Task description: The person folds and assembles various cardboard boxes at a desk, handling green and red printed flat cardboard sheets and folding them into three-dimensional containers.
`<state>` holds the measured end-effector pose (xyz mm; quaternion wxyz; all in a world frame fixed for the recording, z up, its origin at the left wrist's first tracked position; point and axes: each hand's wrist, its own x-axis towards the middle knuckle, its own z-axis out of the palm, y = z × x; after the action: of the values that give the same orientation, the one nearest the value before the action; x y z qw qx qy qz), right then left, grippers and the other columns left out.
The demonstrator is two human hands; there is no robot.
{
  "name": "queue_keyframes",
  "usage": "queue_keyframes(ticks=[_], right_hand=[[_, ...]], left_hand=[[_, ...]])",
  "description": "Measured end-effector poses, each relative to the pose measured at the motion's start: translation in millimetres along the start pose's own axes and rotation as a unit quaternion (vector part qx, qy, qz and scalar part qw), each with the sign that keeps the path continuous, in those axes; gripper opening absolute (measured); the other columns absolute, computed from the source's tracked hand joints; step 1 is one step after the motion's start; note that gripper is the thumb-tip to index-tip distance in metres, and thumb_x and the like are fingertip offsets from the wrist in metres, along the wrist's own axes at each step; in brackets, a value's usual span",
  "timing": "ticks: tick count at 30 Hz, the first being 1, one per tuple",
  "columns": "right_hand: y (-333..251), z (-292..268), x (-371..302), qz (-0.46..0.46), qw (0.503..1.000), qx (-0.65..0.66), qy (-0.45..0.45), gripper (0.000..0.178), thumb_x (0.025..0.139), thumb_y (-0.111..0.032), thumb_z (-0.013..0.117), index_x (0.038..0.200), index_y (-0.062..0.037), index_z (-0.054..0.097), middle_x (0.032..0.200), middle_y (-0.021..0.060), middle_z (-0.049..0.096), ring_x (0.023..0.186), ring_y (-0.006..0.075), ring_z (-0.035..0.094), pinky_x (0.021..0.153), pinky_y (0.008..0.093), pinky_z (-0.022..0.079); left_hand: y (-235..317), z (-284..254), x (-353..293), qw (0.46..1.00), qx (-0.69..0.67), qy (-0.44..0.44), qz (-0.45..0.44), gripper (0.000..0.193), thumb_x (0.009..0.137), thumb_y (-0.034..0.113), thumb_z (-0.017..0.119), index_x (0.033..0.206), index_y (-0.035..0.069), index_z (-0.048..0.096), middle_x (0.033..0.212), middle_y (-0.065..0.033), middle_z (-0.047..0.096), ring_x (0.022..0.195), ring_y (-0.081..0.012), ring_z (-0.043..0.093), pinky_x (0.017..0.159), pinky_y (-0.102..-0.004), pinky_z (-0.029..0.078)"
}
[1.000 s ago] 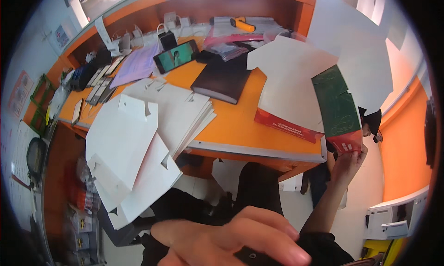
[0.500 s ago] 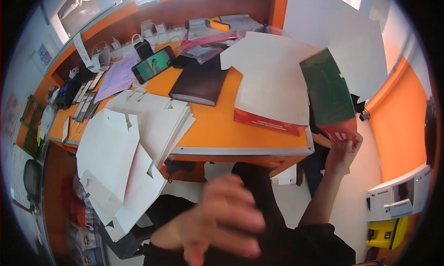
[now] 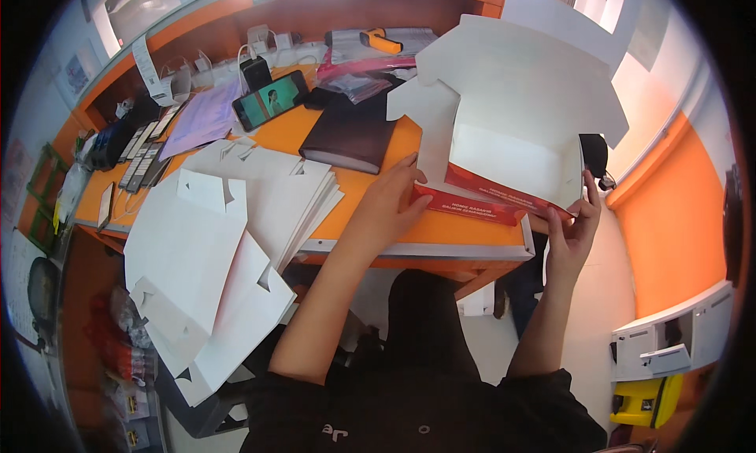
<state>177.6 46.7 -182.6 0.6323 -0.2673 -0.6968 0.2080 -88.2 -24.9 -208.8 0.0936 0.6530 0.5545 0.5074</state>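
Observation:
A partly folded white carton (image 3: 512, 147) with a red printed front edge stands at the right end of the orange desk, its pale inside facing up. Its large back panel (image 3: 524, 67) leans up and away. A second red strip (image 3: 465, 206) lies just below the front edge; I cannot tell if it belongs to the same carton. My left hand (image 3: 390, 205) is closed at the carton's front left corner, fingers and thumb at the white side flap (image 3: 433, 134). My right hand (image 3: 573, 236) pinches the red edge at the front right corner.
Several flat white die-cut sheets (image 3: 197, 256) overhang the desk's front left edge. A dark notebook (image 3: 346, 136), a phone (image 3: 270, 100) with a lit screen and an orange-black tool (image 3: 381, 41) lie behind. An orange partition (image 3: 669, 217) stands to the right.
My left hand has risen from near my lap to the carton's left corner. My right hand has brought the green-and-red panel inward; the carton now shows a raised back and open inside.

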Motion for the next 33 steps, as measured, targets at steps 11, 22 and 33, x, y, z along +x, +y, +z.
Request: queue_keyframes(ticks=[11,22,33], right_hand=[[-7.7,27.9,-4.0,-0.065,0.993,-0.095,0.011,0.029,0.08,0.004,0.065,0.102,-0.0019,0.047,0.141,0.0219,0.035,0.128,0.0325,0.043,0.085,0.0312,0.055],[-5.5,27.1,-1.4,-0.082,0.991,0.018,0.108,0.031,0.081,0.006,0.063,0.105,-0.0027,0.046,0.138,0.0189,0.036,0.133,0.0341,0.038,0.095,0.0383,0.053],[2.5,12.9,2.6,-0.076,0.988,0.018,0.135,0.029,0.085,0.0,0.061,0.108,-0.0042,0.045,0.14,0.0187,0.038,0.128,0.0283,0.043,0.097,0.0399,0.049]], left_hand=[[4.7,-3.2,-2.4,0.999,0.02,0.001,0.04,0.025,0.084,0.012,0.068,0.105,0.004,0.057,0.137,-0.0194,0.046,0.114,-0.0367,0.054,0.093,-0.0401,0.046],[4.1,-7.7,-1.7,0.998,0.008,-0.042,0.05,0.022,0.085,0.015,0.067,0.102,0.006,0.057,0.136,-0.0153,0.044,0.119,-0.0358,0.05,0.098,-0.0405,0.043],[4.5,-0.9,-0.7,0.982,0.17,-0.022,0.08,0.067,0.07,0.029,0.078,0.126,0.011,0.047,0.143,-0.0115,0.038,0.133,-0.0322,0.033,0.106,-0.052,0.032]])
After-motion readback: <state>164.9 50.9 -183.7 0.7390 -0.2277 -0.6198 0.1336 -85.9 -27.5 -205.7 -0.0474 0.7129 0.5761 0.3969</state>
